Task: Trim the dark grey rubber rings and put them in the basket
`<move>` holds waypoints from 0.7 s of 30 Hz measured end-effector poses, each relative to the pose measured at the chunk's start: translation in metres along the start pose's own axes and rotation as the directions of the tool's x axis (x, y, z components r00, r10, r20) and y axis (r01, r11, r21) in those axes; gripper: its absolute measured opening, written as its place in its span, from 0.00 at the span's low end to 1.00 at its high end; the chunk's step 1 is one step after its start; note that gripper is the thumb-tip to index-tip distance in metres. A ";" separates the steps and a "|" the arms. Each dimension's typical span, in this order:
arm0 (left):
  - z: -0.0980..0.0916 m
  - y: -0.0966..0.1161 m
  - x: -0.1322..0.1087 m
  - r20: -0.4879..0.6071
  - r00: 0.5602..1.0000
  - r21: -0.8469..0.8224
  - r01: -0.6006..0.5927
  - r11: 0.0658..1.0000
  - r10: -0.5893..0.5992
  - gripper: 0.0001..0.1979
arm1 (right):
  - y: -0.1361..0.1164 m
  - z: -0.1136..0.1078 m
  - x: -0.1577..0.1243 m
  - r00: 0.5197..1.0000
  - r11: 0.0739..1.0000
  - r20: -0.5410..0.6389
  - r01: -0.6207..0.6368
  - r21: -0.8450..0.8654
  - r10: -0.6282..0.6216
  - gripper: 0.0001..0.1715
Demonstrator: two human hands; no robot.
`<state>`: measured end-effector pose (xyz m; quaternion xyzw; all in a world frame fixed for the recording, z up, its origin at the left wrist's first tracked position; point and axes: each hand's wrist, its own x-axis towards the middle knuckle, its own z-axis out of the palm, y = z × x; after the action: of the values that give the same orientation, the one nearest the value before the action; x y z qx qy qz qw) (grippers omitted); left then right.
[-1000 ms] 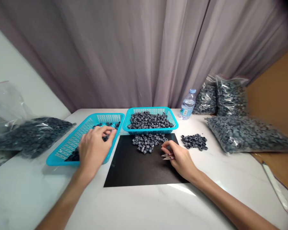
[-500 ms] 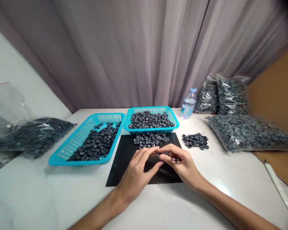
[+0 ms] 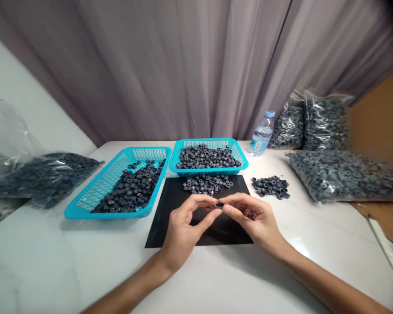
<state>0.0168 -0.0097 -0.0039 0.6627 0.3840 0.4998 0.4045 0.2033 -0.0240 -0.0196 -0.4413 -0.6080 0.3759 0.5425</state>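
The left hand (image 3: 183, 226) and right hand (image 3: 262, 220) pinch one dark ring (image 3: 219, 205) in their fingers above the black mat (image 3: 165, 218). More rings (image 3: 207, 185) lie on it.

The left hand (image 3: 183, 227), over the left basket (image 3: 118, 215) a second ago, is now joining the right hand (image 3: 265, 222) in pinching a dark ring (image 3: 219, 205).

No lettering can be read, the label (image 3: 257, 145) on the plastic bottle (image 3: 263, 131) being too small.
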 end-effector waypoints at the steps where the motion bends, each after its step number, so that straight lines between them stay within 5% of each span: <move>1: 0.000 0.000 0.000 0.004 1.000 -0.019 0.007 1.000 -0.007 0.07 | 0.000 0.000 0.000 1.000 1.000 -0.007 0.003 -0.002 -0.003 0.11; 16: 0.000 0.006 0.001 -0.014 1.000 -0.027 0.017 0.999 -0.018 0.06 | -0.003 -0.001 -0.002 1.000 0.999 -0.021 0.007 0.044 -0.006 0.10; 21: -0.001 0.004 0.002 0.014 0.998 -0.012 -0.061 0.998 0.061 0.06 | -0.001 0.000 -0.003 1.000 0.998 -0.009 -0.014 0.063 0.015 0.12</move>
<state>0.0169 -0.0089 0.0009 0.6754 0.3578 0.5095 0.3953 0.2035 -0.0270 -0.0190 -0.4301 -0.5900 0.3968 0.5563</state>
